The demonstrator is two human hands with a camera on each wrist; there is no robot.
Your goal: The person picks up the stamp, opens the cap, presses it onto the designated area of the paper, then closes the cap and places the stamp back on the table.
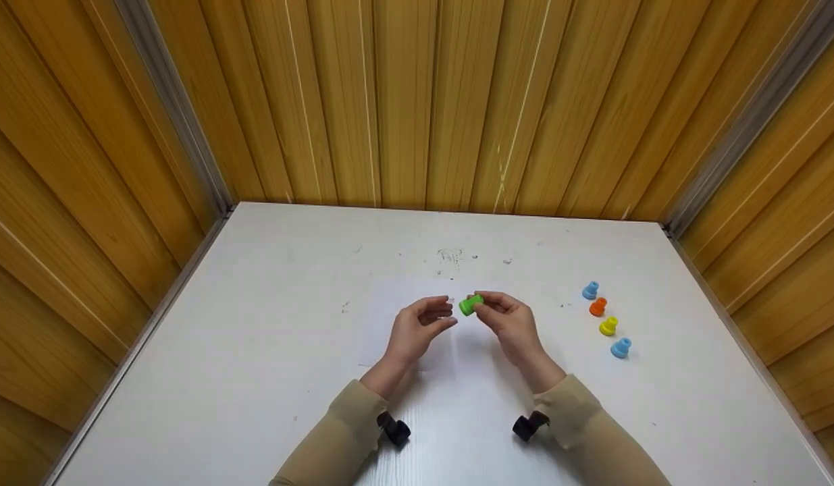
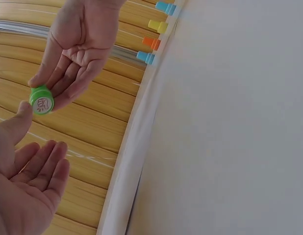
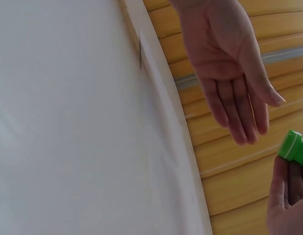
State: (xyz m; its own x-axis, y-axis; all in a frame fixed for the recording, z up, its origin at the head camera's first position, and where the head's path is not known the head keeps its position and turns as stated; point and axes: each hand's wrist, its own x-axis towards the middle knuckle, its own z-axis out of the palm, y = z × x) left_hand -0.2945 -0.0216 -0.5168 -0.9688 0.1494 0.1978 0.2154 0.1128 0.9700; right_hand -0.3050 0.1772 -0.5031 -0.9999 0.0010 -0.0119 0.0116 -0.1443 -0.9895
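Between thumb and fingers, my right hand (image 1: 516, 329) pinches a green stamp (image 1: 468, 306), held sideways above a white paper sheet (image 1: 375, 331). The left wrist view shows the round face of this stamp (image 2: 42, 104), white with a reddish hand-like print. My left hand (image 1: 412, 332) is just left of the stamp, fingers loosely bent and thumb apart, with nothing in it. In the right wrist view the left hand (image 3: 227, 73) has its fingers extended, apart from the green stamp (image 3: 290, 146).
On the right of the white table (image 1: 268, 297) stand more stamps in a slanting row: a blue stamp (image 1: 591, 291), an orange stamp (image 1: 597, 307), a yellow stamp (image 1: 608, 327) and another blue stamp (image 1: 620, 348). Wood-patterned walls (image 1: 450, 101) enclose the back and sides.
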